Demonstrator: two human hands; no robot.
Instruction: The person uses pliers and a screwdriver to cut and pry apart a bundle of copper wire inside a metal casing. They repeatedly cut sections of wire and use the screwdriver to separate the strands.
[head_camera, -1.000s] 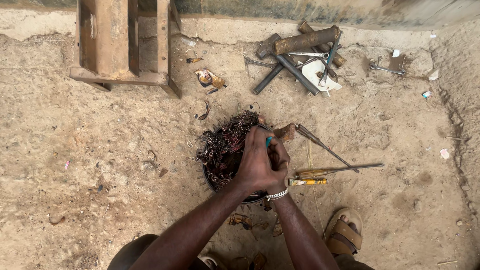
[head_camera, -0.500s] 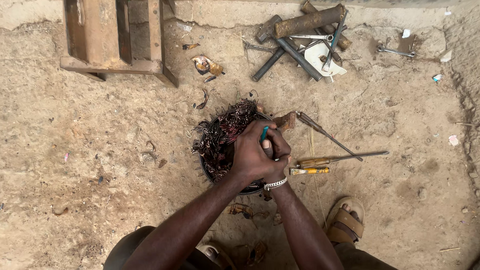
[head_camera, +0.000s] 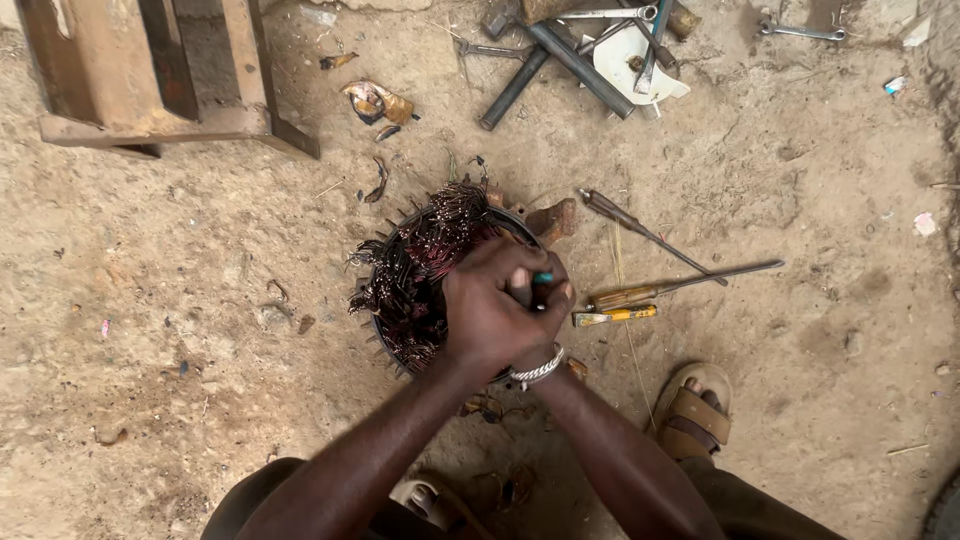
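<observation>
A round motor stator (head_camera: 415, 270) with a mass of dark red copper wire sticking out of it lies on the sandy ground. Both my hands are clasped together over its right side. My left hand (head_camera: 485, 320) lies on top, wrapped over my right hand (head_camera: 553, 300), which has a metal bracelet on its wrist. Between them they grip a tool whose teal handle end (head_camera: 541, 278) shows above the fingers. The tool's working end is hidden under my hands.
Two long screwdrivers (head_camera: 680, 285) and a short yellow-handled tool (head_camera: 615, 315) lie right of the stator. A wooden stool (head_camera: 150, 70) stands at top left; metal rods and a white plate (head_camera: 620, 55) lie at top centre. My sandalled foot (head_camera: 695, 410) is at lower right.
My hands stay clasped on the tool over the stator, barely shifting. The view has drifted, so the stool and the rods sit higher in the picture.
</observation>
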